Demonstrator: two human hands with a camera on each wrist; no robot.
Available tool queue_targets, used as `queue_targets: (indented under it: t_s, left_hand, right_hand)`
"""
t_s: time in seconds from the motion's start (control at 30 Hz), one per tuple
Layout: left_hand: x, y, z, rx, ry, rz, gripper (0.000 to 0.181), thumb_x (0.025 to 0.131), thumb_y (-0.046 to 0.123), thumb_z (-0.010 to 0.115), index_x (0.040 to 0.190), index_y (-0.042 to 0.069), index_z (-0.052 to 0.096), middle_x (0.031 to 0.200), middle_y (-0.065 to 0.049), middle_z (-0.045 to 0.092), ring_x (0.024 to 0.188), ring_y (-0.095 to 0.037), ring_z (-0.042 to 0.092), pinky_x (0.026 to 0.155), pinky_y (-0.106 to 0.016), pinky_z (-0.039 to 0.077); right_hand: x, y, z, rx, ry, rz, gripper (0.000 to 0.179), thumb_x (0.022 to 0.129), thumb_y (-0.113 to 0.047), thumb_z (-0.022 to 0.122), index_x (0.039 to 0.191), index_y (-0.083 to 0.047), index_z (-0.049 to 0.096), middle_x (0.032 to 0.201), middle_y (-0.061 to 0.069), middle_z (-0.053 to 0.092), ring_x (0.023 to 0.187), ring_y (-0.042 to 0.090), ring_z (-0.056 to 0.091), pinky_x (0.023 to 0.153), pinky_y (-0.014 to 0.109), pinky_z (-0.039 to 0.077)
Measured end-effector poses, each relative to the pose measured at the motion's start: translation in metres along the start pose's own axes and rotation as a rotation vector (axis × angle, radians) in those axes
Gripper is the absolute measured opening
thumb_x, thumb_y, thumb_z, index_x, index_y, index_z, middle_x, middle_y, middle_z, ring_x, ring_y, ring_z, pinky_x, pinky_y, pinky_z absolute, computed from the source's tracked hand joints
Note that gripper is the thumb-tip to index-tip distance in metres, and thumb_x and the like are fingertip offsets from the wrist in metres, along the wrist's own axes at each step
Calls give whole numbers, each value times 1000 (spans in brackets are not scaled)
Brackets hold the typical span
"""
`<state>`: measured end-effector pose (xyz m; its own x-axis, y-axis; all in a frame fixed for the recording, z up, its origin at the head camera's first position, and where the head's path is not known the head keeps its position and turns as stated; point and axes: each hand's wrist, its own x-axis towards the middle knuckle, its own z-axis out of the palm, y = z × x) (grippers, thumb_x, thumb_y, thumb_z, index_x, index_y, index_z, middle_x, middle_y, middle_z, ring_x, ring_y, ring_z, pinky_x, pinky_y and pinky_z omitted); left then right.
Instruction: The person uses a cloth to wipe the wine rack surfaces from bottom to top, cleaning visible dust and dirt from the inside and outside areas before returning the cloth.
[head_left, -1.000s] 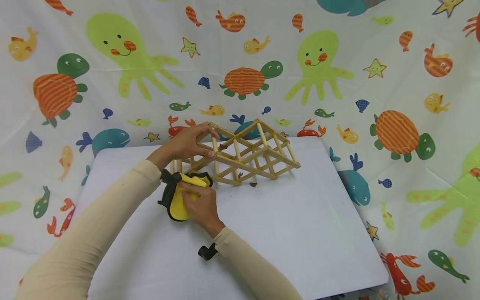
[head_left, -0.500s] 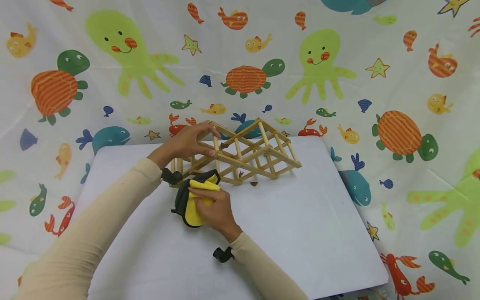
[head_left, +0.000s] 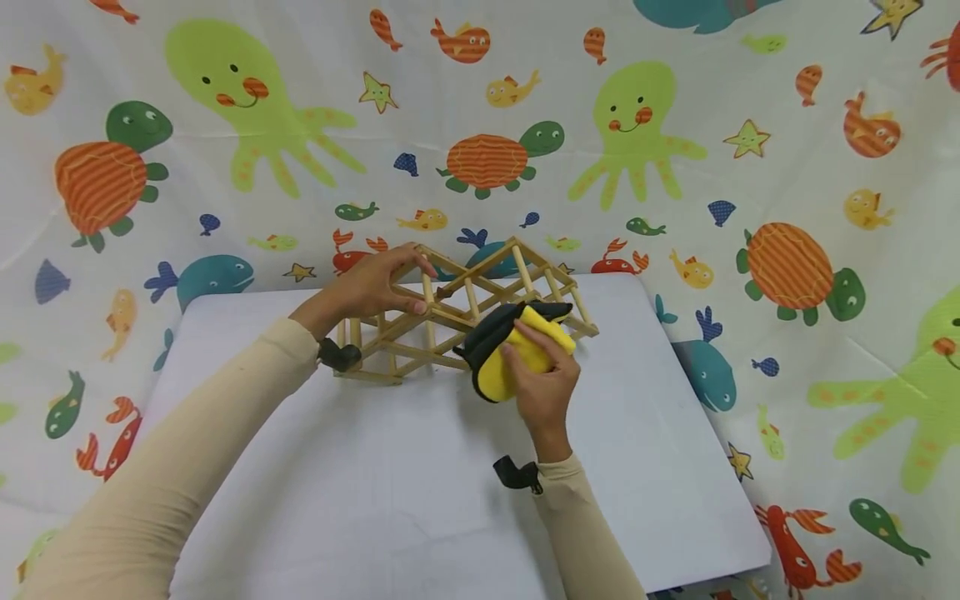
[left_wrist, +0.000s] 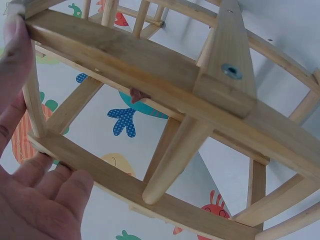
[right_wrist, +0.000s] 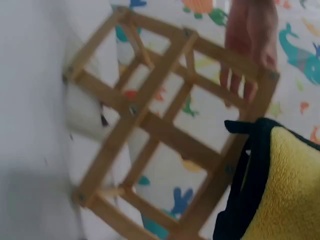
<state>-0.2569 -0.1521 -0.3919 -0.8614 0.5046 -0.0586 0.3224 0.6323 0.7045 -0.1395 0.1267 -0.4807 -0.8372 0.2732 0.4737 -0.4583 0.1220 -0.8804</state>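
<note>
A wooden lattice rack [head_left: 450, 315] of crossed slats and round dowels stands on the white table. At its upper left corner my left hand [head_left: 375, 283] holds the frame; the left wrist view shows the thumb by the top slat and the fingers [left_wrist: 60, 182] at the lower slat. My right hand [head_left: 546, 387] pinches a folded yellow cleaning cloth [head_left: 517, 358] with black edging. The cloth overlaps the rack's right front part in the head view, and in the right wrist view the cloth [right_wrist: 295, 185] is close beside a slat.
A small brown flake [left_wrist: 137, 95] sits on a slat of the rack. Behind the white tabletop [head_left: 420, 500] hangs a curtain [head_left: 480, 83] printed with sea animals. Small cameras are strapped at both wrists.
My right hand has carried the cloth first slightly down, then right and up, from the rack's left part to the front of its right part. The left hand and rack stay put.
</note>
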Motion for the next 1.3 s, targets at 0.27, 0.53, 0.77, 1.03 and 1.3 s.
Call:
queue_targets:
  t_s: [0.27,0.53,0.77,1.03,1.3]
  left_hand:
    - [0,1,0,11,11,-10,54,89,30,88,136,19,64,175,-9,32,161,-42,31,124,-70,32]
    - [0,0,0,16,11,-18,54,89,33,88,136,22,64,177,-7,28,161,-41,31,124,-69,33]
    - [0,1,-1,17,23,-4,52,89,30,88,134,21,64,172,-7,37,160,-40,34,123,-70,35]
    - [0,2,1,18,17,-10,52,89,30,88,135,21,64,177,-7,27,161,-42,31,124,-70,32]
    - [0,3,2,21,22,5,53,90,28,87,135,17,63,175,-9,32,161,-41,31,123,-70,33]
  right_hand:
    - [23,22,0,-57,-49,156,31,93,-10,82,124,-14,80,134,7,72,121,23,66,98,32,60]
    - [13,25,2,-45,-46,186,30,92,-6,82,119,-16,82,129,6,74,117,23,67,94,31,60]
    - [20,27,10,3,-95,239,29,92,-12,82,120,-21,82,129,2,72,110,23,67,89,32,61]
    - [9,25,-3,-49,-173,240,28,91,-8,81,116,-19,83,128,4,73,116,25,64,92,39,60]
    - [-20,46,35,-24,-175,222,29,89,-4,82,114,-18,84,123,4,78,112,22,71,83,28,62]
